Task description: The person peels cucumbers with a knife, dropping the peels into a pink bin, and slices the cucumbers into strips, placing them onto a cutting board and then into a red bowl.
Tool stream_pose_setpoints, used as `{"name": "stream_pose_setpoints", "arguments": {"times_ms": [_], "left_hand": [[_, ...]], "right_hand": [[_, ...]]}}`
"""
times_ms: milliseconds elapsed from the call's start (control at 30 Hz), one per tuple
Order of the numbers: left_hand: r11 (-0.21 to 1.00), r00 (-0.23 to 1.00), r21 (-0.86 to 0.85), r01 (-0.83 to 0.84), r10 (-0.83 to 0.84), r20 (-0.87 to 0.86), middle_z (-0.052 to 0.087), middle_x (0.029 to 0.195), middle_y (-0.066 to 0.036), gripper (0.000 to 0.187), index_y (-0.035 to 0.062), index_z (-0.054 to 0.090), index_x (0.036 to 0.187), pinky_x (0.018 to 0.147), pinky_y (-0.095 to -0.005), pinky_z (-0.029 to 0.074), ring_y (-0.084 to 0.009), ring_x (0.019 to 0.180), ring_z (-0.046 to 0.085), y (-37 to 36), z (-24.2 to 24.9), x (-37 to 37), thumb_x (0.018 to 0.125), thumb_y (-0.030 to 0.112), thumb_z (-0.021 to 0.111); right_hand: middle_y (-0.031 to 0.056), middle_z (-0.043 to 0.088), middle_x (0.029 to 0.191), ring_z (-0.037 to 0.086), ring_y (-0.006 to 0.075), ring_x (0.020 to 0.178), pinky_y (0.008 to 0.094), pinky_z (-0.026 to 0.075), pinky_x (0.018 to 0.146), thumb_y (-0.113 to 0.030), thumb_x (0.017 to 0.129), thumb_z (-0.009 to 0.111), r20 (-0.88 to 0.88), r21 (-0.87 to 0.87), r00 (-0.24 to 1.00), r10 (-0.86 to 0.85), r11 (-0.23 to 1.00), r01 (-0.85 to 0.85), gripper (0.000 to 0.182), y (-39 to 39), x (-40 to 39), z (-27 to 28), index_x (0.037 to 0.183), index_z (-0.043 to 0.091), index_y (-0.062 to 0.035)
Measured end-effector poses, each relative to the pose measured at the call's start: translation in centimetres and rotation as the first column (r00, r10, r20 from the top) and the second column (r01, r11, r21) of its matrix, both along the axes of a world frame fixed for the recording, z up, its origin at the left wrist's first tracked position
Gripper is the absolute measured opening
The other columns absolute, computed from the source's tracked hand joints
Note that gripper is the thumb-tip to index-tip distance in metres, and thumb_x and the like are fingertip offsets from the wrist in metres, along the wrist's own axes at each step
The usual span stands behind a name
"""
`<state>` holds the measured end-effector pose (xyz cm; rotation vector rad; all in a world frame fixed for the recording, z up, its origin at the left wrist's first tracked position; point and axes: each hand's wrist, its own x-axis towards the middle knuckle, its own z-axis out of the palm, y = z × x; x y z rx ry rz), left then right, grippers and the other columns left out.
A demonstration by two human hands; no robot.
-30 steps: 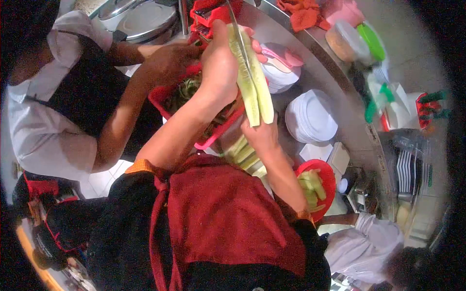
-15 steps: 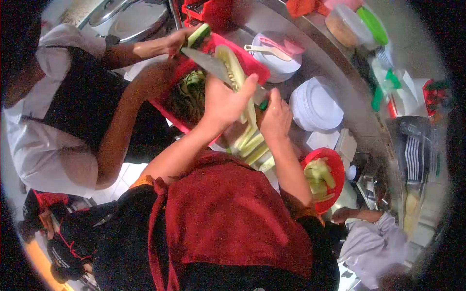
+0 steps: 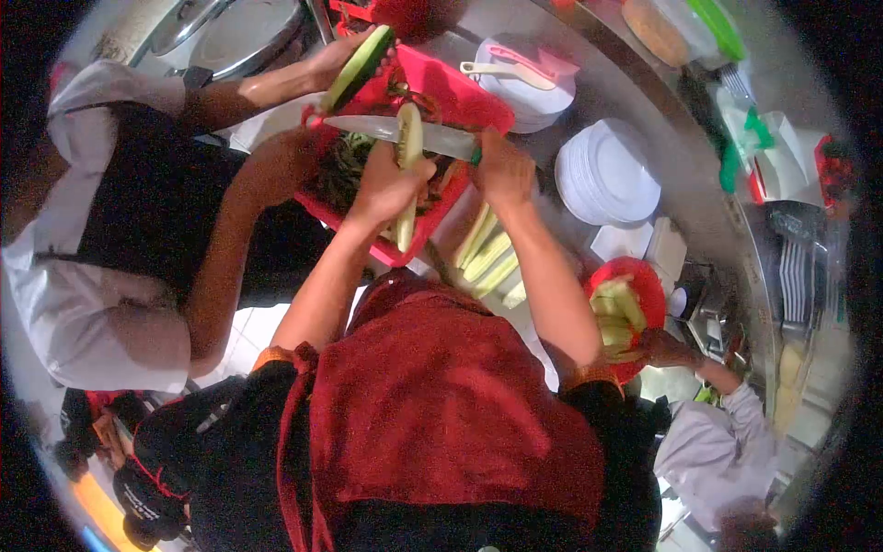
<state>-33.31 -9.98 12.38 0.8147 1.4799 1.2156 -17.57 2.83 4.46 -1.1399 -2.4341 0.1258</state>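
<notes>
My left hand (image 3: 391, 189) is closed around a peeled, halved cucumber (image 3: 409, 152), its seeded side showing, over a red tub (image 3: 483, 99) with dark green peelings (image 3: 345, 170) inside. My right hand (image 3: 506, 173) grips the green-handled kitchen knife (image 3: 452, 141), whose blade points left and crosses behind the cucumber. Below the tub, several pale cucumber lengths (image 3: 487, 258) lie side by side close to my right forearm.
On the left a co-worker's hand (image 3: 336, 60) holds a partly peeled cucumber (image 3: 361, 69) over the tub. White plates (image 3: 612, 175) are stacked at right, near another stack (image 3: 524, 97) bearing utensils. Another person's hand (image 3: 670, 350) reaches the red bowl (image 3: 651, 290) of cucumber pieces.
My left hand has moved down and left with the cucumber, now upright in view. The knife has swung level. At right, a person's hand has come to the red bowl.
</notes>
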Motion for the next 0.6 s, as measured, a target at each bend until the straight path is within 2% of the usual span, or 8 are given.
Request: {"name": "stream_pose_setpoints", "arguments": {"times_ms": [67,133,267,333,433,500,533,600], "left_hand": [[0.997,0.999,-0.065,-0.030,0.031,0.020,0.062,0.086,-0.012,0.055,-0.0038,0.046,0.125,0.059,-0.0347,0.052,-0.0204,0.067,0.063,-0.9,-2.2,0.2,0.075,0.011,0.065],[1.000,0.897,-0.005,-0.018,0.014,-0.441,0.056,0.117,-0.019,0.077,-0.0023,0.032,0.140,0.087,-0.0398,0.049,-0.0295,0.099,0.059,-2.1,-6.5,1.3,0.075,0.016,0.068],[0.946,0.936,-0.322,0.040,-0.149,-0.320,0.052,0.125,-0.026,0.081,-0.0049,0.032,0.136,0.096,-0.0391,0.045,-0.0339,0.113,0.055,-1.4,-11.2,-1.4,0.075,0.029,0.073],[0.983,0.838,-0.183,-0.023,-0.081,-0.540,0.057,0.113,-0.023,0.071,-0.0046,0.036,0.129,0.085,-0.0399,0.050,-0.0311,0.098,0.061,-1.3,-10.4,-1.8,0.077,0.026,0.074],[0.989,0.861,-0.132,-0.073,-0.004,-0.509,0.060,0.102,-0.020,0.069,-0.0038,0.038,0.125,0.078,-0.0400,0.051,-0.0281,0.089,0.062,-0.5,-10.3,-2.9,0.076,0.026,0.075],[0.954,0.964,-0.300,0.020,-0.098,-0.247,0.059,0.099,-0.020,0.061,-0.0033,0.042,0.115,0.074,-0.0408,0.051,-0.0284,0.090,0.062,0.0,-6.9,-2.7,0.071,0.021,0.077],[0.952,0.962,-0.303,0.032,-0.112,-0.250,0.059,0.099,-0.020,0.061,-0.0033,0.042,0.115,0.074,-0.0408,0.051,-0.0284,0.090,0.062,-0.1,-7.1,-2.5,0.071,0.021,0.077],[0.972,0.953,-0.233,-0.041,-0.032,-0.301,0.060,0.092,-0.017,0.055,-0.0017,0.044,0.113,0.067,-0.0377,0.051,-0.0234,0.080,0.063,0.1,-8.5,-2.4,0.073,0.017,0.076]], "right_hand": [[0.0199,0.067,0.084,0.066,0.0399,0.077,0.0528,0.051,0.068,-0.038,0.083,0.058,0.037,-0.076,0.998,-0.041,0.996,0.044,0.036,0.7,-0.2,-0.7,0.104,0.054,-0.0084],[0.0229,0.066,0.093,0.065,0.0398,0.083,0.0534,0.050,0.073,-0.042,0.085,0.058,0.152,-0.297,0.963,-0.223,0.919,0.260,0.042,2.3,0.3,0.2,0.110,0.055,-0.0083],[0.0253,0.065,0.099,0.065,0.0401,0.089,0.0525,0.050,0.077,-0.048,0.083,0.060,0.283,-0.409,0.948,-0.145,0.876,0.256,0.051,3.0,2.9,-1.6,0.113,0.055,-0.0064],[0.0244,0.065,0.099,0.064,0.0406,0.090,0.0515,0.050,0.079,-0.042,0.083,0.061,0.282,-0.239,0.954,-0.100,0.956,0.170,0.046,2.2,4.0,-4.8,0.112,0.057,-0.0052],[0.0245,0.065,0.096,0.063,0.0422,0.089,0.0506,0.050,0.078,-0.034,0.083,0.063,0.088,-0.215,0.987,-0.132,0.965,0.149,0.041,-0.7,4.7,-5.5,0.110,0.057,-0.0037],[0.0248,0.065,0.094,0.063,0.0430,0.087,0.0516,0.050,0.076,-0.033,0.083,0.064,0.077,-0.365,0.982,-0.171,0.912,0.187,0.039,-2.5,4.8,-4.3,0.108,0.057,-0.0029],[0.0250,0.065,0.091,0.062,0.0439,0.085,0.0525,0.050,0.074,-0.031,0.083,0.064,0.069,-0.505,0.976,-0.208,0.836,0.214,0.038,-3.5,4.9,-3.8,0.106,0.057,-0.0020],[0.0259,0.064,0.089,0.062,0.0447,0.085,0.0535,0.049,0.074,-0.031,0.084,0.064,0.000,-0.433,0.980,-0.199,0.883,0.179,0.037,-5.5,5.6,-3.6,0.105,0.056,-0.0011]]}}
